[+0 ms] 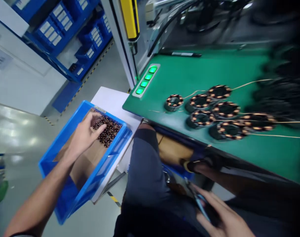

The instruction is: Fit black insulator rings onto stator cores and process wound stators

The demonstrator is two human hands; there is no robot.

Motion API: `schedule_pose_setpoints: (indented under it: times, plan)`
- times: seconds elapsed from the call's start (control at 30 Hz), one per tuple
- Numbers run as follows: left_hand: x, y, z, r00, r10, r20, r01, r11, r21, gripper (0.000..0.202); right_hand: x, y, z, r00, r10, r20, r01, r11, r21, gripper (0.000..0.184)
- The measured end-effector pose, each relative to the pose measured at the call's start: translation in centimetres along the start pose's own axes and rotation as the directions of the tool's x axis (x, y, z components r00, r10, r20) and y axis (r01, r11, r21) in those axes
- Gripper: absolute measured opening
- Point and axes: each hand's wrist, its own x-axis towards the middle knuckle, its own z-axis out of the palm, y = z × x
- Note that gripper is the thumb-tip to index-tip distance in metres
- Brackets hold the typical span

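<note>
By the left hand [87, 131], copper-dotted parts [109, 131] lie in a blue bin [63, 194].

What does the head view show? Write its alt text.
A person's left hand is at a cluster of small parts in a blue bin; the right hand grips a blurred hand tool. Several copper-toned rings sit on a green worktop.

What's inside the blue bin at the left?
In the blue bin, small dark parts with coppery spots cluster toward the far end; a brown sheet shows nearer. The left hand covers some contents; anything beneath the hand, parts or sheet is hidden.
</note>
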Motion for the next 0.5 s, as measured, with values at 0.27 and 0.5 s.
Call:
schedule_pose_setpoints:
  times: [0.27,0.5]
  plan:
    - [7.0,15.7,10.3,0.658,0.731,0.179,-0.728,0.679,-0.098,0.036,1.7,-6.2,-1.8,0.994,-0.077,0.081,0.077,0.997,0.0,0.066]
    - [3.7,16.7,10.1,0.73,0.673,-0.118,-0.682,0.708,-0.184,0.016,-2.7,-4.8,-3.3,0.977,0.178,-0.12,-0.181,0.983,-0.018,0.047]
